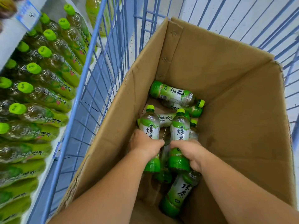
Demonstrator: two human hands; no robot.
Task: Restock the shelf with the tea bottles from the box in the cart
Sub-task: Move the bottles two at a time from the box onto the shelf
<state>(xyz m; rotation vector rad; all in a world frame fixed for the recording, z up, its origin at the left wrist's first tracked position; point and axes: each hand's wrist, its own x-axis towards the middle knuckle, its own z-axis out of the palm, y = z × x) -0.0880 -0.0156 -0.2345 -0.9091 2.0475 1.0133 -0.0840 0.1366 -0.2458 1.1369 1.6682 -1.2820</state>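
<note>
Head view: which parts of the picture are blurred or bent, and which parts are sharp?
Head view: the shelf bottles at the left edge are smeared and stretched; the cart bars bow from the wide-angle lens; the left hand, right hand and the two bottles they grip in the box are sharp, evenly lit, with readable labels.

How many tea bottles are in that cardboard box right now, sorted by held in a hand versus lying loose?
Bottles held in hands: 2, one in the left hand and one in the right hand.
Bottles lying loose in the box: at least 5 in view; any beneath them are hidden.
Total: at least 7.
</note>
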